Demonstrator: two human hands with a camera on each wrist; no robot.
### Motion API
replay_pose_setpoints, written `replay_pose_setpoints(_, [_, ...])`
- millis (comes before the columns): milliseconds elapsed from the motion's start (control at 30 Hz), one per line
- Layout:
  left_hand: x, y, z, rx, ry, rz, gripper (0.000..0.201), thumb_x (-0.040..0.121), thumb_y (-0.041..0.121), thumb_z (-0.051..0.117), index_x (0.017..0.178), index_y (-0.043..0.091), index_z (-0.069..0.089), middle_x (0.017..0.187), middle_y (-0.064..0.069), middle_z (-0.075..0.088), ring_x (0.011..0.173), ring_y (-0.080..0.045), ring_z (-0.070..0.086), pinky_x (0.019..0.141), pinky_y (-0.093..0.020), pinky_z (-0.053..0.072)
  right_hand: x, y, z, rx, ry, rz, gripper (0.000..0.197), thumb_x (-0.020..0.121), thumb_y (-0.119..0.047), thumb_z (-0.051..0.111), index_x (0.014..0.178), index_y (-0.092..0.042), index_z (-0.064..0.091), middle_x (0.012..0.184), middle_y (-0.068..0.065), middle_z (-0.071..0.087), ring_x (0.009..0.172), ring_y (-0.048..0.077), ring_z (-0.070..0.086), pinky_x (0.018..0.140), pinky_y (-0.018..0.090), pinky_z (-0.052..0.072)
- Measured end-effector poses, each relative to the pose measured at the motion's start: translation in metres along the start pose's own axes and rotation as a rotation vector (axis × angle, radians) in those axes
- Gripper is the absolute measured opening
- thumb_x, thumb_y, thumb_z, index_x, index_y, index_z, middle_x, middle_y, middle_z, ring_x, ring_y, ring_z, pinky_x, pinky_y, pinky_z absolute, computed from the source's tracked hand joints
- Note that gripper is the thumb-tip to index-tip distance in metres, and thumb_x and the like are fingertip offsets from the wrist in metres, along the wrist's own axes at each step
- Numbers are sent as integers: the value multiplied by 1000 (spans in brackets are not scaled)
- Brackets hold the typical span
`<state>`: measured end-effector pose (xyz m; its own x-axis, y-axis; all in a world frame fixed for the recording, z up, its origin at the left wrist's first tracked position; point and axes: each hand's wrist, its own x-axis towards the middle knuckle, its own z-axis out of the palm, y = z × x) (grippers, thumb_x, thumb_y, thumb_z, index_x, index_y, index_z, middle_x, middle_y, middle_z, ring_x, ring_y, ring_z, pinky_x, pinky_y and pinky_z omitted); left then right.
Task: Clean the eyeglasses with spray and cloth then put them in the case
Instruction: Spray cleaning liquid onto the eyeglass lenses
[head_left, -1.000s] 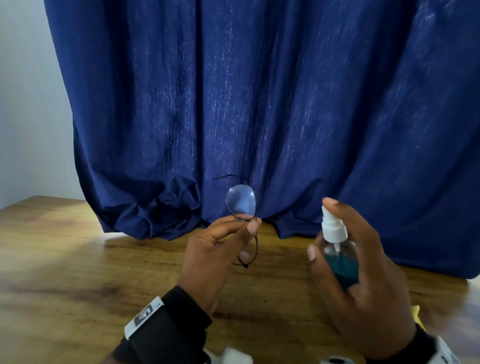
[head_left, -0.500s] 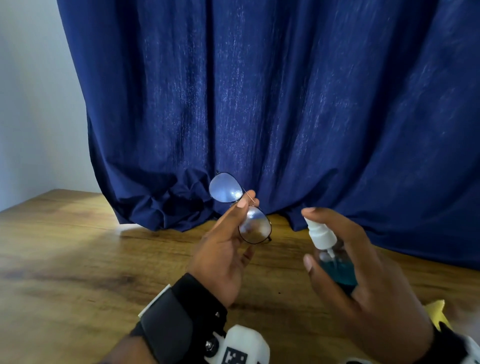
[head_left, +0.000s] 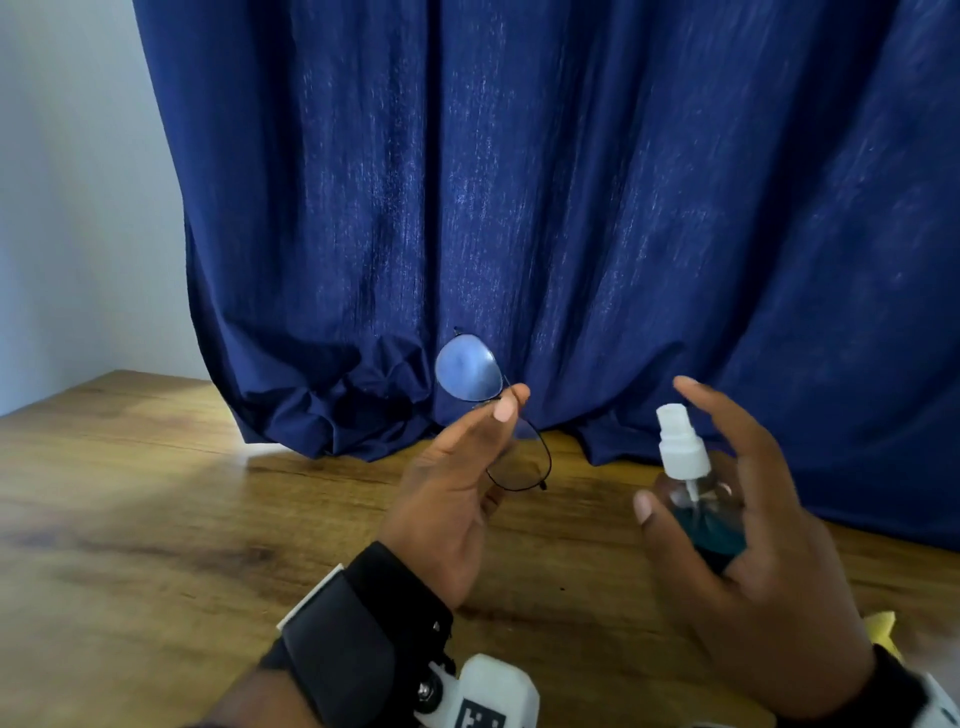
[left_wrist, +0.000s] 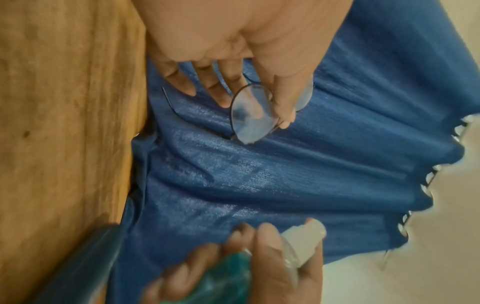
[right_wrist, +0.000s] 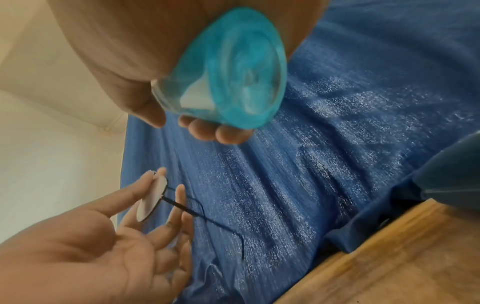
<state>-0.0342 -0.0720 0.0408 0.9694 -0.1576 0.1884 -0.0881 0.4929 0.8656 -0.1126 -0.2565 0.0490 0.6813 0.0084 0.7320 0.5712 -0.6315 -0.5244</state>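
You are pinching the eyeglasses (head_left: 485, 415) at the bridge in your left hand (head_left: 447, 499), its other fingers loosely spread. Your right hand (head_left: 748, 561) is gripping the spray bottle (head_left: 696, 488), its index finger lifted off the nozzle. You are likely spraying; wiping and casing are waiting.

One eyeglasses (head_left: 483, 400), one spray bottle (head_left: 691, 499)

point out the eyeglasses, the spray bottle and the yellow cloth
eyeglasses (head_left: 467, 375): head view, on the upper lens.
spray bottle (head_left: 681, 448): head view, on the white pump head.
yellow cloth (head_left: 881, 625): head view, on the corner showing beside the right wrist.
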Motion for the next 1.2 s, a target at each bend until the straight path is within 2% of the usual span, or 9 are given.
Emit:
replay_pose_setpoints(133, [4, 11, -5, 329, -72, 376, 17, 77, 32, 76, 90, 25, 83, 116, 13, 73, 126, -14, 60, 99, -35, 53, 0, -3, -2, 159, 21, 123, 41, 80, -42, 69, 118, -39, 55, 72, 1, 66, 51, 20, 64, 49, 31, 54])
replay_pose_setpoints(233, [6, 20, -17, 798, -140, 618, 13, 78, 41, 79, 89, 36, 83, 132, 17, 62, 134, -20, 47, 112, -49, 40, 2, -7, -3, 353, 45, 193, 33, 76, -32, 75, 102, -22, 58, 69, 10, 64, 45, 27, 61, 45, 29, 53])
replay_pose_setpoints(333, [6, 24, -21, 1102, -168, 757, 13, 81, 55, 69, 89, 51, 78, 139, 20, 57, 133, -18, 41, 109, -55, 34, 1, -6, -2, 451, 52, 247, 30, 73, -29, 78, 96, -19, 60, 81, 10, 68, 52, 36, 62, 46, 39, 56])
replay_pose_setpoints(400, [6, 20, -19, 1214, -179, 783, 18, 82, 58, 61, 89, 54, 77, 140, 24, 53, 132, -12, 37, 110, -48, 29, 0, -2, 0, 481, 52, 246, 28, 75, -25, 77, 98, -21, 63, 87, 7, 70, 54, 33, 63, 46, 42, 56])
replay_pose_setpoints(467, [6, 13, -18, 1294, -192, 781, 18, 81, 58, 60, 88, 55, 77, 142, 27, 50, 132, -9, 35, 107, -39, 23, -1, 1, 1, 506, 55, 241, 31, 77, -19, 75, 106, -19, 64, 91, 5, 71, 54, 29, 64, 47, 40, 56])
replay_pose_setpoints(867, [7, 6, -20, 1449, -138, 826, 14, 85, 49, 66, 92, 55, 75, 146, 24, 48, 132, -14, 37, 105, -39, 22, -1, -1, 5, 436, -6, 256, 28, 80, -21, 75, 107, -21, 67, 69, 14, 66, 52, 24, 65, 49, 30, 57])
replay_pose_setpoints(1000, [4, 4, -14, 1424, 27, 801, 59, 75, 49, 77, 130, 54, 58, 149, 21, 42, 133, -12, 35, 106, -39, 27, -4, 1, 8, 392, 52, 176, 18, 80, -17, 77, 91, -24, 64, 70, 11, 68, 55, 23, 68, 53, 28, 58])
replay_pose_setpoints(1100, [2, -5, -13, 1219, 186, 656, 82, 68, 64, 74, 141, 41, 45, 131, 20, 51, 123, -7, 46, 103, -32, 38, -4, 3, 9, 366, 89, 119, 19, 80, -12, 76, 93, -16, 63, 71, 11, 70, 60, 22, 71, 57, 29, 59])
replay_pose_setpoints(1200, [-2, -14, -7, 932, 188, 357, 63, 64, 70, 70, 114, 34, 54, 93, 14, 62, 84, -3, 60, 71, -15, 47, -3, 4, 10, 370, 94, 119, 18, 81, -8, 75, 93, -11, 61, 72, 12, 72, 61, 19, 72, 59, 23, 57])
